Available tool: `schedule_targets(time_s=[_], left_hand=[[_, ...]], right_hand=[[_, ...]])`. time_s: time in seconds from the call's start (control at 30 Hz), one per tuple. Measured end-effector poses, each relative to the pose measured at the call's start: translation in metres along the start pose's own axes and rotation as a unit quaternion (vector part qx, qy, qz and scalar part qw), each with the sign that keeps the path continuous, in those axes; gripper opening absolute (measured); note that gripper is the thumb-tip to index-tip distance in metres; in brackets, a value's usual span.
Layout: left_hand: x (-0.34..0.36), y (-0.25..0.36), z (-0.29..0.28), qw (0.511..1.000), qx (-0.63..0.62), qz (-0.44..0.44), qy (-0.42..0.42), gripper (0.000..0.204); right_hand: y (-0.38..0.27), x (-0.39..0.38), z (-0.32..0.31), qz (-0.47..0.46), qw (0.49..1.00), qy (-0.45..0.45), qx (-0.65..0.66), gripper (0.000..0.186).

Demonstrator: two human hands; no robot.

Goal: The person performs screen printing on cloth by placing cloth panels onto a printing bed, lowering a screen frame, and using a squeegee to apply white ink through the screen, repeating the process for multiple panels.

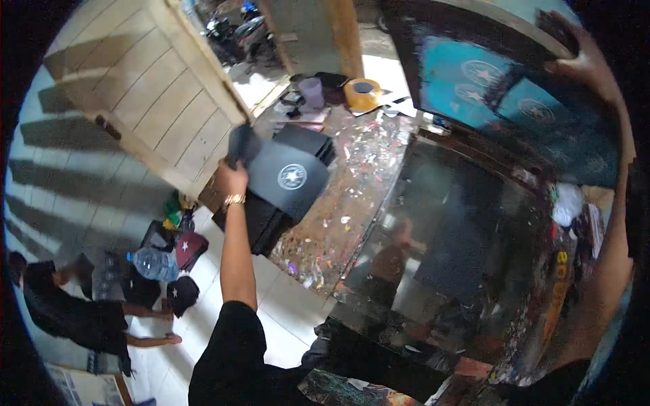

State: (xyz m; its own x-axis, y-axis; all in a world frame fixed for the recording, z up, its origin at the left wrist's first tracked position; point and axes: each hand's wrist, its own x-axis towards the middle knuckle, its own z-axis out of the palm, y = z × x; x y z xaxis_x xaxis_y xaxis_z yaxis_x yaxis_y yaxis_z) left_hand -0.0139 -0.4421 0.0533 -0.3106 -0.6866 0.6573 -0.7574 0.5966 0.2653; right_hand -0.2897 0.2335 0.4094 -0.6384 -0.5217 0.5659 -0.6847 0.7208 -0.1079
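In my left hand (233, 179), closed on its left edge, is a black sheet (274, 193) with a round white star emblem printed on it. The sheet lies over more dark pieces (308, 142) at the left side of a paint-spattered table (369, 159). Its far left end is blurred. My right hand (572, 51) grips the upper edge of a raised screen-printing frame (511, 88), whose mesh is turquoise with several round star designs. Below the tilted frame lies a dark, glossy printing surface (443, 237).
A yellow tape roll (363, 95) and a purple cup (311, 93) stand at the table's far end. A wooden door (152, 88) is at the left. On the floor side, another person (74, 311) reaches toward caps (183, 296) beside a water jug (152, 264).
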Motion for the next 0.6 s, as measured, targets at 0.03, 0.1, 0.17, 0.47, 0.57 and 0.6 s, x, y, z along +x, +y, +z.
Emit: schedule_targets(time_s=[0.03, 0.1, 0.17, 0.47, 0.57, 0.6], left_hand=[[0.010, -0.040, 0.002, 0.985, 0.174, 0.006, -0.007, 0.070], [-0.042, 0.063, 0.012, 0.970, 0.235, -0.043, 0.055, 0.065], [-0.077, 0.148, -0.023, 0.995, 0.044, 0.047, 0.078, 0.061], [-0.280, 0.335, -0.070, 0.630, -0.343, 0.548, -0.429, 0.091], [-0.285, 0.339, -0.069, 0.613, -0.306, 0.591, -0.426, 0.095], [-0.286, 0.341, -0.072, 0.613, -0.298, 0.589, -0.434, 0.095]], right_hand=[[-0.017, -0.005, -0.020, 0.004, 1.000, 0.000, 0.013, 0.102], [-0.024, -0.003, -0.025, 0.060, 0.997, -0.041, -0.014, 0.102], [-0.007, 0.012, -0.021, 0.010, 0.992, -0.038, -0.123, 0.108], [0.026, 0.037, -0.014, -0.045, 0.991, -0.047, -0.120, 0.128], [0.028, 0.033, -0.015, -0.043, 0.992, -0.028, -0.113, 0.126], [0.028, 0.032, -0.016, -0.043, 0.992, -0.032, -0.112, 0.123]])
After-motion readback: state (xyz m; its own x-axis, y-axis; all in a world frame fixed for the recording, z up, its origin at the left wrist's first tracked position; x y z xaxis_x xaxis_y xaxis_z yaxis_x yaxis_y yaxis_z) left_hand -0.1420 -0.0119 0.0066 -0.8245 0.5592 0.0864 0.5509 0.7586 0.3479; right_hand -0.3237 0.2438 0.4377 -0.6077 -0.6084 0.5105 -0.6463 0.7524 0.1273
